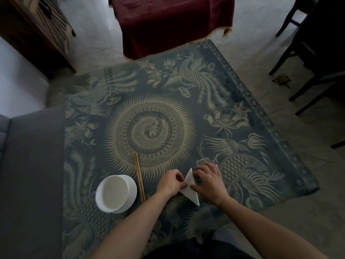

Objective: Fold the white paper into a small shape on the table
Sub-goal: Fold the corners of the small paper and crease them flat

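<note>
Surface (186,113): dark patterned top, paper worked at its near edge, right of centre.

White bowl (115,193) and a pair of chopsticks (139,177) lie just left of the work, clear of both hands.

Left hand (170,181): fingers curled, pinching the left edge of the white paper (189,190). Right hand (210,181): fingers bent down onto the paper's right side, thumb pressing near its middle; it pins the sheet, and whether it also grips an edge cannot be told.

Paper: folded to a narrow triangle, lying flat. Long axis runs from far to near, leaning right; one sharp tip points away, the other towards the person's right.

Risks, as judged:
- Smooth top: uneven pressure could let the sheet slide or rotate, skewing the next crease.
- Layers may creep apart under the pinch, giving misaligned edges.
- A left elbow swing could knock the chopsticks or bowl.
</note>
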